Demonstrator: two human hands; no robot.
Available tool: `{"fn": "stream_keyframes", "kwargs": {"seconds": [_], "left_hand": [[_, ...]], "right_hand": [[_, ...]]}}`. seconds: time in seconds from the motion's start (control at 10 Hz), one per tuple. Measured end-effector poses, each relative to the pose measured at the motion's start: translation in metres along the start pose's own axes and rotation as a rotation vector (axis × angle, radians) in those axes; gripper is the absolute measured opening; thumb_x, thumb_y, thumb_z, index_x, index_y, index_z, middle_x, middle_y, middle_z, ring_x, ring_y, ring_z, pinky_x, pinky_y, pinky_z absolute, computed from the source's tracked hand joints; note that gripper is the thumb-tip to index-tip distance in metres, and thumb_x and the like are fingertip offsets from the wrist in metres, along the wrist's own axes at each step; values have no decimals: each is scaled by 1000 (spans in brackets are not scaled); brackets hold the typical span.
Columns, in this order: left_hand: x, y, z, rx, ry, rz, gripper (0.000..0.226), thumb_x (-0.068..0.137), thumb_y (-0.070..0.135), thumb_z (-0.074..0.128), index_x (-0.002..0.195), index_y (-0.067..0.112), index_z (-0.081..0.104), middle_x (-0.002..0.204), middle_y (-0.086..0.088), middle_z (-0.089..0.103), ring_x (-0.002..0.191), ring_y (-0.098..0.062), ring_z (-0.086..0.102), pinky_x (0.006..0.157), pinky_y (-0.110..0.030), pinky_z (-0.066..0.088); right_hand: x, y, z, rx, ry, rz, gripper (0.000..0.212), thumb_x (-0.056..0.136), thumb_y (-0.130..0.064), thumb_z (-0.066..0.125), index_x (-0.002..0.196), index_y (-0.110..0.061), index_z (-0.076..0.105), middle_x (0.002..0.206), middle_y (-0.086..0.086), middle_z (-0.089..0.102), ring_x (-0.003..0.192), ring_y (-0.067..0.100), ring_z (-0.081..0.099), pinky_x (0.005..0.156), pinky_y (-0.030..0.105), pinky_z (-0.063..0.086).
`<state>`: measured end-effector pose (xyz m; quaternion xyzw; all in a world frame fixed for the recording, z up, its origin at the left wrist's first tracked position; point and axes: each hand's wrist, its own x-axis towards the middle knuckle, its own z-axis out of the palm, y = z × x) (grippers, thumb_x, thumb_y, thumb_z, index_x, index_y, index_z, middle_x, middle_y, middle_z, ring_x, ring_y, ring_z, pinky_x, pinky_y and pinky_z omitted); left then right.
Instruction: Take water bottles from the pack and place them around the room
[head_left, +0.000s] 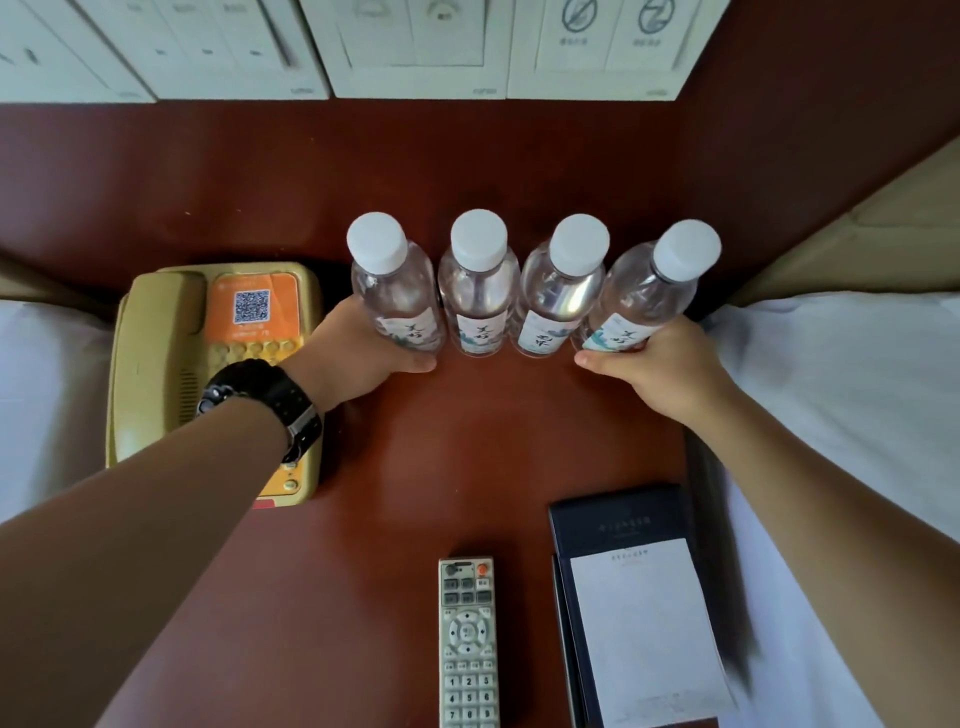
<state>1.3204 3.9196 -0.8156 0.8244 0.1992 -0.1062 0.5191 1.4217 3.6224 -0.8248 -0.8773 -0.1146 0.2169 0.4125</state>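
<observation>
Here the placing step appears close to complete: four clear plastic water bottles with white screw caps stand upright in a row on the dark red-brown wooden counter (467, 457), shoulder to shoulder between the hands. The left hand (358, 348) curls round the lower body of the leftmost bottle (392, 291); the right hand (654, 364) curls round the base of the rightmost bottle (649, 291), which tilts slightly outward. The two middle bottles (478, 291) stand ungripped between them. Judged from this layout, the next move calls for squaring the rightmost bottle upright, then releasing both end bottles without nudging the row. The bottles are smooth, thin-walled and glossy, with paper labels near the base; expect some flex under a firm grip. The counter is polished and hard, so bottles may slide. Just left of the left hand sits a beige plastic desk telephone (156, 364) with an orange sticker. Nearer the person than the hands lie a grey push-button remote control (467, 644) and a dark blue notepad holder (618, 519) carrying white paper.
</observation>
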Motion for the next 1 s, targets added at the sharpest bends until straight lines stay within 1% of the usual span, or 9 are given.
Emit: {"fn": "stream_keyframes", "kwargs": {"seconds": [0.1,0.2,0.3,0.4,0.5,0.7,0.8,0.9,1.0], "left_hand": [[2,-1,1,21,9,-14,50,65,-3,85,108,16,70,108,-1,74,102,-14,67,98,-35,50],[2,-3,2,33,25,-38,50,64,-1,86,108,17,70,107,0,74,102,-16,67,98,-37,51],[2,-5,2,31,36,-47,54,60,7,87,110,20,70,109,1,74,105,-17,67,100,-41,50],[1,-6,3,16,44,-46,55,62,3,87,111,19,70,111,1,73,107,-17,66,99,-40,50],[0,-5,6,-11,52,-38,51,66,-5,84,110,15,70,111,-3,73,106,-17,66,94,-33,51],[-6,-4,7,-41,66,-12,50,70,-5,82,115,12,68,113,-3,73,108,-17,66,100,-36,50],[-16,-3,10,-95,68,-8,66,69,0,85,127,15,58,117,2,71,108,-8,66,99,-30,53],[-35,12,4,-155,149,-63,87,66,13,89,139,21,43,128,7,62,116,-4,59,100,-25,46],[-68,48,-10,-202,271,-64,101,61,38,90,145,27,36,142,6,52,125,-5,53,104,-31,43]], "right_hand": [[1,-1,0,2,7,-2,53,69,-27,89,118,-22,70,113,-11,71,104,3,64,84,12,46],[2,-1,0,-2,22,-13,56,67,-29,90,119,-21,70,116,-7,72,108,7,65,94,26,51],[3,0,0,-7,29,-23,61,65,-32,91,120,-21,69,120,-5,71,111,9,65,98,33,52],[4,2,4,-13,46,-36,61,65,-33,90,120,-21,69,120,-6,71,111,7,65,97,32,53],[5,4,4,-22,49,-37,62,65,-36,90,121,-22,68,120,-6,71,112,8,65,97,32,53],[2,-1,3,23,21,-16,60,66,-31,90,120,-24,67,116,-12,71,107,1,64,94,22,51],[-2,-3,-1,82,-72,2,69,64,-29,91,125,-25,61,118,-12,70,108,-2,64,100,30,52],[-12,-17,-19,83,-37,40,105,50,-45,91,141,-30,40,140,-8,54,128,5,52,110,38,43],[-34,-56,-53,106,31,73,127,43,-57,86,150,-37,20,157,-10,32,141,11,35,116,41,32]]}}
